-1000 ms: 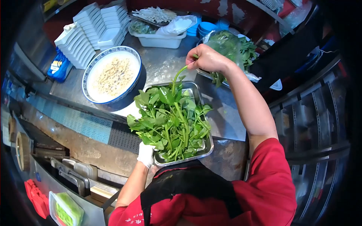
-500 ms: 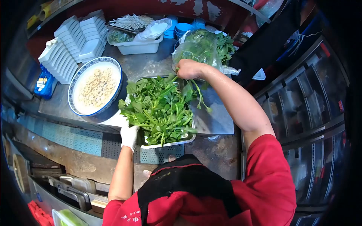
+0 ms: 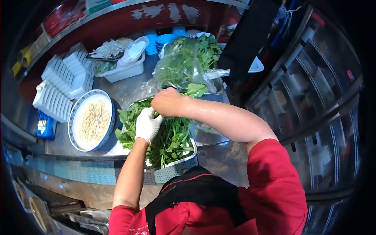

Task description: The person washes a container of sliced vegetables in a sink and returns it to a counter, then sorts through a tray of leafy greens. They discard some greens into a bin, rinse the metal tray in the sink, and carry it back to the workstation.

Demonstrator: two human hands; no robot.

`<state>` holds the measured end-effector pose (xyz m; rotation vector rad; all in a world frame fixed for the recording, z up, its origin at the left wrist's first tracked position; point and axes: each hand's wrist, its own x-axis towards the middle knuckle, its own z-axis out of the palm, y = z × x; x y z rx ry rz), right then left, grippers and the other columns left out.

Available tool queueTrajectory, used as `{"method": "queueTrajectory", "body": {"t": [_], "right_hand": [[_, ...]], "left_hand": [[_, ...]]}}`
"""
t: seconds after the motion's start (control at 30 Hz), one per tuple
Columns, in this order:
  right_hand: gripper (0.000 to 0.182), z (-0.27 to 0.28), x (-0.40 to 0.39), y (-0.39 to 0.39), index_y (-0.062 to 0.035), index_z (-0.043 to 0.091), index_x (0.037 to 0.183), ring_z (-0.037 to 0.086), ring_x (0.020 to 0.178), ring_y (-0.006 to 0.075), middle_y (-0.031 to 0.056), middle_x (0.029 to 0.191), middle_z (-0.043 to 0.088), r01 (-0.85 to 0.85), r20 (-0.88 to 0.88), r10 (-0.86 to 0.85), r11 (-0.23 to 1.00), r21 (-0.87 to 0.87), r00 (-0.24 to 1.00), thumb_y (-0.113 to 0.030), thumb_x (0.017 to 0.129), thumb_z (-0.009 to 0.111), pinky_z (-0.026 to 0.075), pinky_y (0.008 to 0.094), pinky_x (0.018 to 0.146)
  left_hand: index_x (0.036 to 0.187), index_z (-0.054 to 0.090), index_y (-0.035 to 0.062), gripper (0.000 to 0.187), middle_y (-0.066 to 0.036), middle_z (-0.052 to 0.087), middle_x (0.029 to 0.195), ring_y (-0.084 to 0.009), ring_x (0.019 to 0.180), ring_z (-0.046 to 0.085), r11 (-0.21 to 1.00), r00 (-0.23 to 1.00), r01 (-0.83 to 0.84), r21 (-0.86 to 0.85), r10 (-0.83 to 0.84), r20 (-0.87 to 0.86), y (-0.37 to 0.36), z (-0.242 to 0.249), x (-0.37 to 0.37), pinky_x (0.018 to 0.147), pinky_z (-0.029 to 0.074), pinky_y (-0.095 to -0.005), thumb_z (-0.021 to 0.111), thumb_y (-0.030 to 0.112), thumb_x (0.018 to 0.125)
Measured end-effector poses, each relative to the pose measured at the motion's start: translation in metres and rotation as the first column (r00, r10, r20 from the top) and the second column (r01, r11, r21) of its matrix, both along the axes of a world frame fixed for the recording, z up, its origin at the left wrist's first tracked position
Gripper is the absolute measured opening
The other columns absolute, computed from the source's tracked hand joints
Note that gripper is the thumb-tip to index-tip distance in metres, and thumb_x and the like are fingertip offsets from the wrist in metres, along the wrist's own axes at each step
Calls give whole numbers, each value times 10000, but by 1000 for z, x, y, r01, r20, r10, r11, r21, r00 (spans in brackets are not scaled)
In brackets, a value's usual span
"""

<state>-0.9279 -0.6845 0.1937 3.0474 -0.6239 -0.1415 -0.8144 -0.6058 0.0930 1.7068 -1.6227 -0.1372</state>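
A metal tray point(image 3: 181, 160) heaped with leafy greens point(image 3: 172, 135) sits at the front edge of the steel table. Above the heap, my right hand point(image 3: 168, 102) is closed on a green stem, with a broad leaf point(image 3: 196, 90) sticking out beyond the knuckles. My left hand point(image 3: 148, 124), in a white glove, meets it over the tray, its fingers closed around part of the same greens. The fingertips of both hands are partly hidden. Behind them lies a clear plastic bag point(image 3: 178, 66) with more greens in it.
Left of the tray stands a blue-rimmed bowl point(image 3: 111, 117) of pale sliced pieces in liquid. White dishes point(image 3: 53, 102) are stacked beyond it. A white bin point(image 3: 129, 72), blue cups point(image 3: 150, 41) and loose greens point(image 3: 207, 51) line the back. Shelved cabinets point(image 3: 305, 94) stand on the right.
My left hand has left the tray's left side and come up over the greens to my right hand. My right hand has drawn back from near the bag. The camera view has shifted.
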Motion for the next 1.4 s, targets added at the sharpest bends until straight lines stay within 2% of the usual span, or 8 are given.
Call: {"method": "queueTrajectory", "body": {"t": [0.13,0.3,0.43,0.67,0.87,1.07,1.27,1.4], "right_hand": [[222,-3,-9,-20,-25,692,848,653,820,339,202,897,662,246,127,-295,921,304,947,-161,698,602,518,417,700],[171,-20,-23,-44,14,646,733,592,577,233,128,645,622,169,152,-760,327,930,631,-153,698,648,479,356,560],[140,-6,-34,-57,-42,587,702,460,428,98,14,543,497,-13,204,-861,224,975,467,-166,749,632,358,255,363],[258,96,-140,-151,-18,589,1034,600,764,143,86,873,619,-16,712,-666,728,686,222,-161,826,646,487,259,705],[39,88,-127,-160,-66,483,860,460,575,86,-2,667,480,180,941,-308,927,331,-143,-80,887,507,406,242,531],[874,-6,-122,-173,-154,257,1420,303,1330,268,175,1428,304,384,697,-471,875,293,541,-178,668,701,267,339,1081],[399,-11,-123,-161,-31,602,1098,612,941,236,118,1112,594,197,725,-54,974,-114,687,-145,729,702,479,291,774],[235,9,-119,-100,6,626,1025,608,915,173,101,1000,635,208,932,-80,978,5,354,-39,795,654,473,252,765]], "left_hand": [[855,654,11,273,-200,616,804,-338,717,593,945,992,-105,310,123,-39,-9,11,-5,660,461,-380,684,273,784],[777,618,-11,280,-184,567,674,-291,573,501,995,950,53,87,-24,-312,-19,8,-2,583,423,-351,678,262,795],[747,597,-19,279,-194,554,677,-290,595,522,991,960,-7,136,44,-275,-23,4,-6,590,420,-360,684,243,789],[1161,571,-7,499,-195,646,984,-254,886,632,939,912,-337,67,343,-224,-16,-18,48,803,471,-314,736,191,734],[1228,529,-21,509,-134,628,1063,-192,973,580,923,855,-369,112,385,-347,14,-1,81,879,437,-298,688,191,793],[997,641,10,204,-53,632,927,-90,760,553,851,638,-465,244,514,-573,84,9,86,670,458,-228,637,158,858],[881,666,34,143,-20,652,786,-100,641,557,746,419,-482,459,656,-627,167,-70,81,608,443,-229,603,159,853],[1047,625,42,236,-31,643,924,-105,758,577,849,150,-187,494,522,-840,167,-91,61,686,473,-262,602,168,849]]}}
